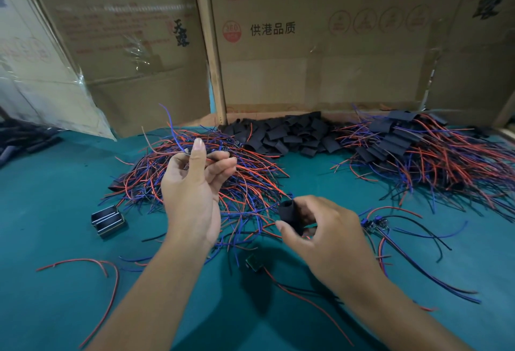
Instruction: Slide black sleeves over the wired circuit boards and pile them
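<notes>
**Snag risk at the sleeve mouth**

My left hand [192, 183] pinches wires w/ a small board, above the unsleeved pile [206, 180]. Right hand [323, 228] pinches a black sleeve [289, 214], mouth open. Stray leads could catch; a squeezed sleeve could block entry.

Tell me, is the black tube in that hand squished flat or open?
Open. The black sleeve in the right hand shows a rounded, dark mouth at its top end, unlike the flat sleeves in the pile behind.
</notes>
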